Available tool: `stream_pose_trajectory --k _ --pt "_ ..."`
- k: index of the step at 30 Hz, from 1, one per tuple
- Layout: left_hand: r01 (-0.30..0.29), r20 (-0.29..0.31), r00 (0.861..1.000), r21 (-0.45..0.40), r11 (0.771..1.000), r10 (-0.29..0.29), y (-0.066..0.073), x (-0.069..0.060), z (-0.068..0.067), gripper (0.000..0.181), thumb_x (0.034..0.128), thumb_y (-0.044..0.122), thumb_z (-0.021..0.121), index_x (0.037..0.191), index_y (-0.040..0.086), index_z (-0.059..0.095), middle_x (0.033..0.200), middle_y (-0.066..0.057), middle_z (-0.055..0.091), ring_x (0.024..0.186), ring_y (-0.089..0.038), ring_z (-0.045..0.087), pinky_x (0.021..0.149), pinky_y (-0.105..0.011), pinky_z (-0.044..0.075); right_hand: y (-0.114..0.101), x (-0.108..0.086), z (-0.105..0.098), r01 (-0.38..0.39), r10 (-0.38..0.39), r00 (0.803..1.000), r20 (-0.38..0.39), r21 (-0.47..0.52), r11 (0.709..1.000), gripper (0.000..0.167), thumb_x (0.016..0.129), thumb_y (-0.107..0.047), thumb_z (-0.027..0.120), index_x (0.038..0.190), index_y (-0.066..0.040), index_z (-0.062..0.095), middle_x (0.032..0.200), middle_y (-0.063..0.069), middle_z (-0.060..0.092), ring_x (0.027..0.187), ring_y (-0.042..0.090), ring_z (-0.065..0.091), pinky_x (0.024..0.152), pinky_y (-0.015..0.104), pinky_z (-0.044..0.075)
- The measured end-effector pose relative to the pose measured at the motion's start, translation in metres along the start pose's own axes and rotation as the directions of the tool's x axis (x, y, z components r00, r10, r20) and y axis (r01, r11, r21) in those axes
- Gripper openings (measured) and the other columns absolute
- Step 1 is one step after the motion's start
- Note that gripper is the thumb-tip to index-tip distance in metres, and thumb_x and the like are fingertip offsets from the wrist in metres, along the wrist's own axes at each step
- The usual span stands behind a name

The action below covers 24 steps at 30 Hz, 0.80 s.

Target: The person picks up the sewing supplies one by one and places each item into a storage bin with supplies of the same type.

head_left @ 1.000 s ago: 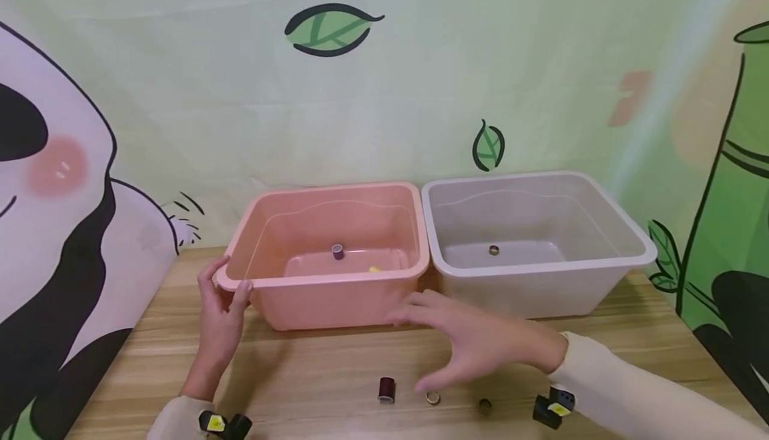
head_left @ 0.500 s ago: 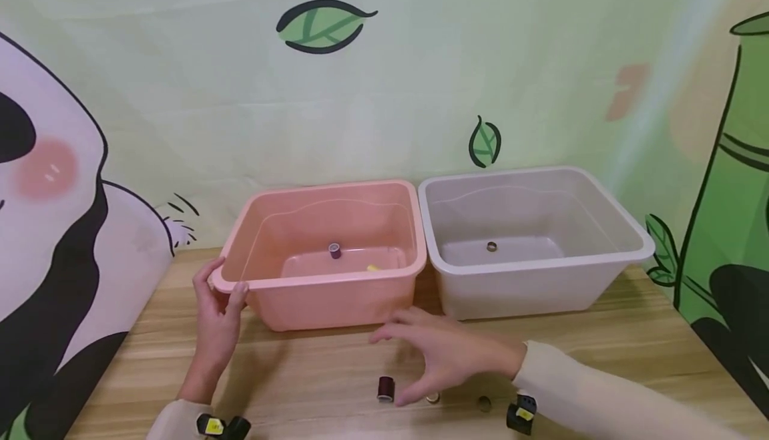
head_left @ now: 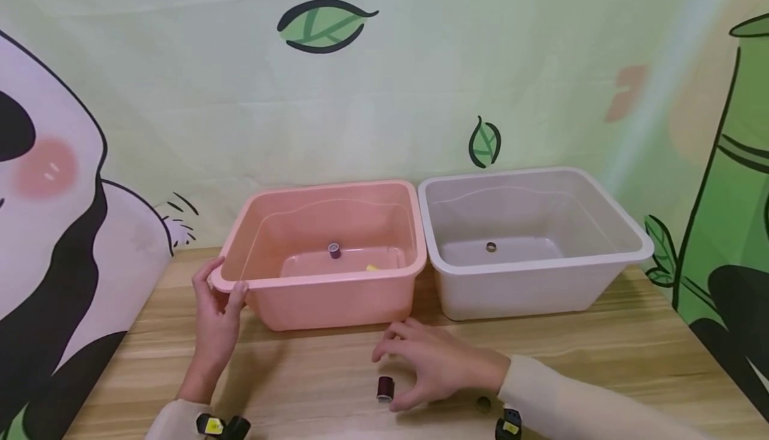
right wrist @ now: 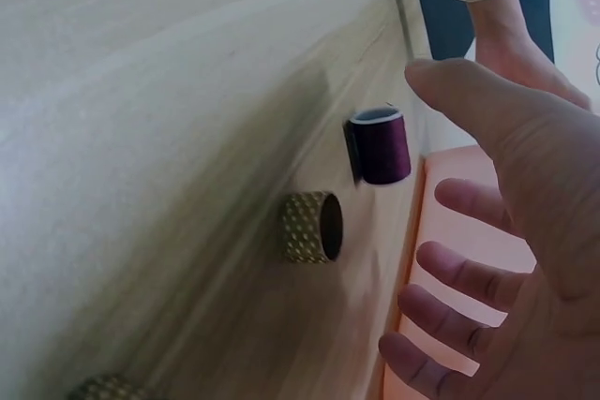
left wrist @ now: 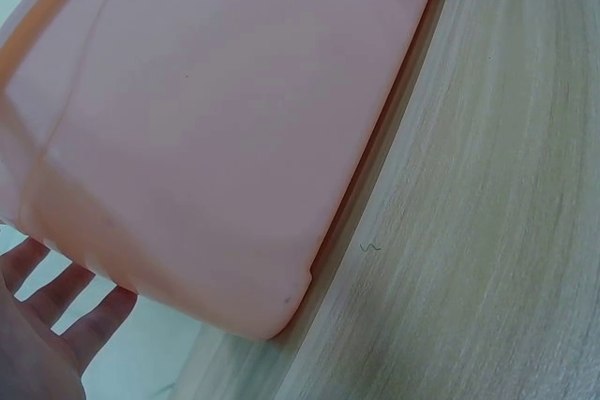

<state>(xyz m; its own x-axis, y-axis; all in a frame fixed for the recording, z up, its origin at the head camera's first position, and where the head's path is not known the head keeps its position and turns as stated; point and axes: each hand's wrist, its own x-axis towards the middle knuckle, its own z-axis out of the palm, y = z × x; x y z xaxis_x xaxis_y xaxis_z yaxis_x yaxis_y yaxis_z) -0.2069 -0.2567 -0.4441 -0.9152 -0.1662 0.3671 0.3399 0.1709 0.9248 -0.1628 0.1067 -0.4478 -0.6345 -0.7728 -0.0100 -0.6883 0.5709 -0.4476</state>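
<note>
From my end I see the left hand (head_left: 217, 320) gripping the near left corner of the pink plastic bin (head_left: 336, 306), its thumb at the front of the rim and its fingers round the side. The right hand (head_left: 435, 363) is open and holds nothing, hovering just above the desk (head_left: 312, 376) with the thumb spread away from loosely bent fingers. Next to it, in the gap between thumb and fingertips as I look down, the dark maroon thread spool (head_left: 385, 389) stands on the wood, and the right wrist view shows me the thumb apart from it. That view also gives me a dimpled brass-toned thimble ring (right wrist: 313, 227) lying on its side near the spool, with a second thimble ring (right wrist: 108, 389) cut off by the lower edge. Farther out, the pink bin contains a greyish-purple spool (head_left: 334, 250) and a yellow item (head_left: 372, 268), mostly hidden by the front wall, so I can't tell what it is. Just beside that bin, to its right, sits the grey plastic bin (head_left: 523, 293) with a small brass-toned ring (head_left: 491, 247) on its floor. Behind both I have a pale green backdrop (head_left: 240, 106) printed with a panda (head_left: 51, 173), leaves and bamboo.
</note>
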Motion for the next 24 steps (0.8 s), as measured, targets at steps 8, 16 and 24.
stream_pose_trajectory --k 8,16,24 --pt "0.002 -0.003 1.000 -0.005 1.000 -0.002 0.000 0.000 0.000 0.058 0.1064 0.010 0.053 0.156 0.020 0.024 0.157 -0.007 0.033 0.132 -0.029 0.045 0.093 -0.012 0.050 -0.001 0.003 0.008 0.002 -0.002 1.000 -0.016 -0.049 0.999 0.048 0.081 -0.057 0.080 0.120 -0.033 0.069 0.124 -0.012 0.054 0.112 0.012 0.048 0.088 0.033 0.047" --pt "0.009 -0.002 1.000 -0.005 1.000 -0.009 0.000 -0.001 0.000 0.058 0.1067 0.011 0.052 0.156 0.021 0.023 0.158 -0.007 0.033 0.133 -0.031 0.044 0.093 -0.012 0.050 0.001 0.005 0.012 0.012 -0.015 0.999 -0.036 -0.074 0.997 0.034 0.081 -0.053 0.082 0.107 -0.034 0.071 0.119 -0.010 0.056 0.110 0.012 0.048 0.087 0.032 0.047" --pt "0.005 0.000 1.000 -0.002 1.000 -0.005 0.000 -0.001 0.000 0.058 0.1067 0.012 0.052 0.156 0.021 0.023 0.158 -0.005 0.032 0.134 -0.033 0.043 0.093 -0.012 0.050 0.002 0.007 0.016 0.003 -0.005 1.000 -0.030 -0.088 0.996 0.025 0.082 -0.050 0.082 0.100 -0.036 0.071 0.118 -0.012 0.056 0.108 0.011 0.047 0.090 0.034 0.047"
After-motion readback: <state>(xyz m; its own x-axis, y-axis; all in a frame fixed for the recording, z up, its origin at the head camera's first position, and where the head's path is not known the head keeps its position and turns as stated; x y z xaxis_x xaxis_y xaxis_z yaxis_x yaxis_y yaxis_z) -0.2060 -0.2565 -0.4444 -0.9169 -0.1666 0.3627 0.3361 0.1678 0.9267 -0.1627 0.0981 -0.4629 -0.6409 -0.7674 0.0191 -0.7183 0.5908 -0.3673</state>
